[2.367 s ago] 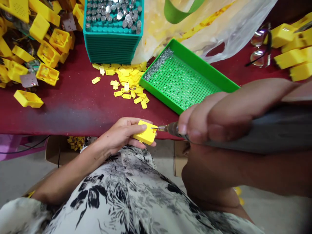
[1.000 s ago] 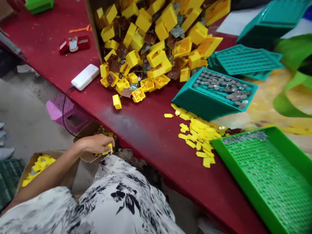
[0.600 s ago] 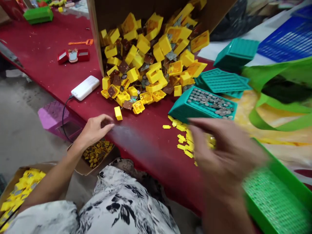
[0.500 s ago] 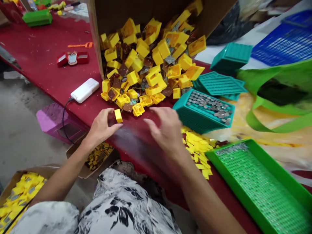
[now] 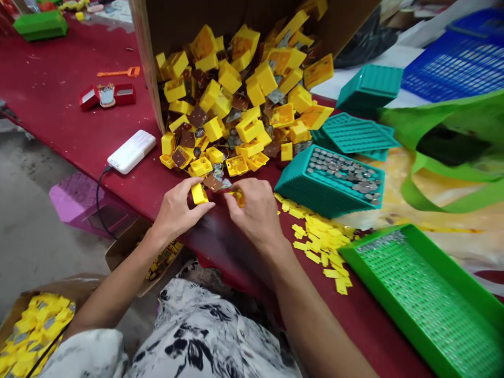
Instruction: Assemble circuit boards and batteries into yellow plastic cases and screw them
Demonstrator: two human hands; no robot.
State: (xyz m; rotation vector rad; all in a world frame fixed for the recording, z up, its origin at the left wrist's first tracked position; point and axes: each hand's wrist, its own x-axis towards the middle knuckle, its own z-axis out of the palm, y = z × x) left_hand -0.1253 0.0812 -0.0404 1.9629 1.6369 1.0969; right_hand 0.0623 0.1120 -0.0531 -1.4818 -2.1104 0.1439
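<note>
The head camera showed the left hand (image 5: 175, 210) with thumb and fingers closed on a yellow block (image 5: 199, 194), just above the front of the red table (image 5: 88, 147); half a second earlier they had stood round it, while it rested on the cloth. The right hand (image 5: 258, 212), spread and blurred then, was now pinched on an open yellow case (image 5: 239, 197), which had lain at the front edge of the pile (image 5: 252, 131) spilling from the cardboard box (image 5: 144, 68). Both pieces had come nearer the person, block and case facing each other, a little apart. A brown plate (image 5: 213, 183) between the hands had slid slightly forward from the pile. Beside the right forearm, the small yellow tabs (image 5: 321, 236) and the green tray (image 5: 444, 281) lay as before. In the oldest frame that hand had gripped a screwdriver.
</note>
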